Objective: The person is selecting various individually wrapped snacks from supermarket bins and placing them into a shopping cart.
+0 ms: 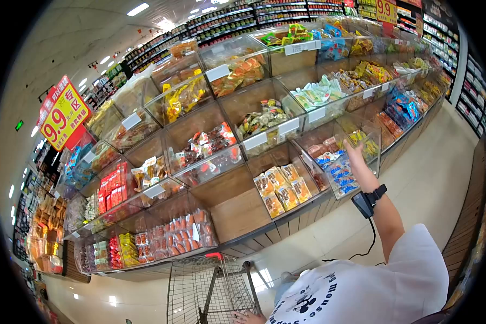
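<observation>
At the right of the snack display, my right hand reaches over a clear bin with its fingers spread and nothing seen in them. Blue-and-white packets lie in the bin just below it, and yellow packets are beside it. A black device is strapped to my right wrist, with a cable hanging down. Low in the view, my left hand is by the rear of a metal shopping cart; its fingers are partly visible and look apart, with nothing seen in them.
Tiered clear bins of wrapped snacks curve across the view. Orange-and-white packs and red sausage packs fill lower bins. A yellow and red price sign stands at the left. Stocked shelves line the back, and tiled floor shows at the right.
</observation>
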`<state>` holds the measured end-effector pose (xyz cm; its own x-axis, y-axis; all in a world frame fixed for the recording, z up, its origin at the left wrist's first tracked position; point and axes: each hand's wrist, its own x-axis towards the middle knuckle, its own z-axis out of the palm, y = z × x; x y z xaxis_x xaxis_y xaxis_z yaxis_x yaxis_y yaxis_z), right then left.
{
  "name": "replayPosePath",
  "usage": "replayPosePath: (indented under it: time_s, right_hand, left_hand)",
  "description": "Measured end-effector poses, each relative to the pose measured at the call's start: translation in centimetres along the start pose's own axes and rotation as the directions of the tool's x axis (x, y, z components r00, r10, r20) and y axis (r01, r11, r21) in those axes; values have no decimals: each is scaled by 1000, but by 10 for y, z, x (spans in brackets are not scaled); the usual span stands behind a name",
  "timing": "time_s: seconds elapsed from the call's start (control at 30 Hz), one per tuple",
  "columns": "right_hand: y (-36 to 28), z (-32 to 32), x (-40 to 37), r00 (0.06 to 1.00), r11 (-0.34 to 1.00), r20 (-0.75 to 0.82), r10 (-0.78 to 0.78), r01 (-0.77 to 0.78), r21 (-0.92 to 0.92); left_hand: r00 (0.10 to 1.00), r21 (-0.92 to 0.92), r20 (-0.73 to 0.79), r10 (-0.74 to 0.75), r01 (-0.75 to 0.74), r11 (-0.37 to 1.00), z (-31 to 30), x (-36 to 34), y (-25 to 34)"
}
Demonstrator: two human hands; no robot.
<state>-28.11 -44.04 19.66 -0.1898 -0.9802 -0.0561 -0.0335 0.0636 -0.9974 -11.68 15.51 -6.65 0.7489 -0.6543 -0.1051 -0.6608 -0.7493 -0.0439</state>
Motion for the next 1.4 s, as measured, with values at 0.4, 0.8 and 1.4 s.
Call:
replayPosePath:
  time_s: [0.4,0.8,1.4]
  right_hand:
    - [32,27,63,810,870,-548,208,-409,-274]
    - [30,-76,36,935,936,-58,350,-352,-24]
    - [7,-195,74,947,911,118,300,-247,-330]
  left_hand:
    - [996,-291,-47,75,-85,953,-40,73,-9]
    - [855,-683,-255,451,-490,542,-134,261,105]
    - [662,-948,65,747,-194,254,-233,389,439]
